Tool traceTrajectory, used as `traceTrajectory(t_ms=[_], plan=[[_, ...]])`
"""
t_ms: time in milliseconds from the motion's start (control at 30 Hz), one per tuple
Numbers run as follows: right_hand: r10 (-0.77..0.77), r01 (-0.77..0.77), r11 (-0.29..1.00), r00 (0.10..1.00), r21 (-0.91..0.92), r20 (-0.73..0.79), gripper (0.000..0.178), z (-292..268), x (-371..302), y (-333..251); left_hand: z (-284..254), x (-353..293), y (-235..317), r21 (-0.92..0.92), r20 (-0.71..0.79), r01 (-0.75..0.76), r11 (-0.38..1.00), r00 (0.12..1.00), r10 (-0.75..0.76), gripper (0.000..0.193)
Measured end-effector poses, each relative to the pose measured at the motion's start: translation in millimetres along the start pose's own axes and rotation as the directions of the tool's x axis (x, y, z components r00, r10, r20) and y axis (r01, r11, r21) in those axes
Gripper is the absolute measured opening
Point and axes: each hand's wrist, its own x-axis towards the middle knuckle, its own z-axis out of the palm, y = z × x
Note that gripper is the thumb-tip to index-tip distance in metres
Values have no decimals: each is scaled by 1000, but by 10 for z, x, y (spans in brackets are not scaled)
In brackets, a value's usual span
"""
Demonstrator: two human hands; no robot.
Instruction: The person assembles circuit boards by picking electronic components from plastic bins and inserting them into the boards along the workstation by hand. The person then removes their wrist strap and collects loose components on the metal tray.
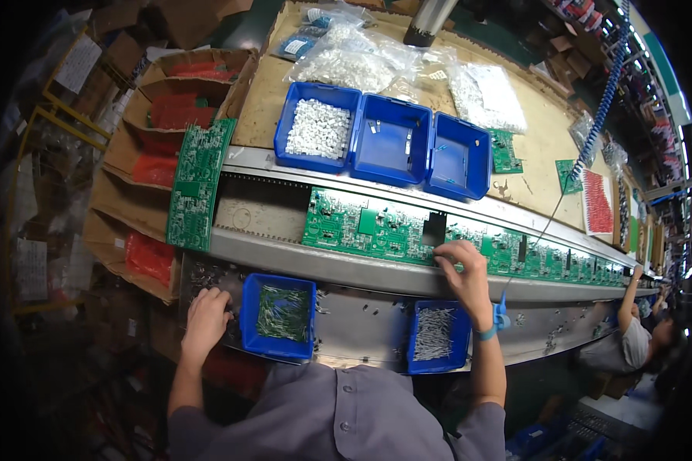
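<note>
My right hand, a blue strap round its wrist, reaches over the rail to a green circuit board on the conveyor. Its fingers are curled, the tips at the board's right end; anything pinched there is too small to make out. On the metal ledge, my left hand is closed beside a blue bin of green-coated leaded parts. Whatever its fingertips hold is hidden. Below my right hand stands a blue bin of thin pale leaded parts.
Three joined blue bins stand behind the conveyor, the left one full of white connectors. A tall stack of boards crosses the rail at left, beside cardboard compartments. A blue coiled cord hangs at right. Another person works farther right.
</note>
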Motion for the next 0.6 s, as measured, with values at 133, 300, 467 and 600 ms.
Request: traceTrajectory(t_ms=[133,300,467,600], plan=[[99,-103,989,994,103,50,11,118,19,34,4,27,-33,-31,8,-4,1000,1000,4,23],[98,-102,990,994,94,40,11,163,38,7,3,40,-57,-91,12,38,995,999,-37,23],[36,-36,998,999,53,-4,11,186,42,38,19,47,-100,-124,-6,35,992,999,-36,24],[61,-61,997,998,42,-4,11,198,31,39,5,65,-116,-167,7,57,984,998,-57,24]])
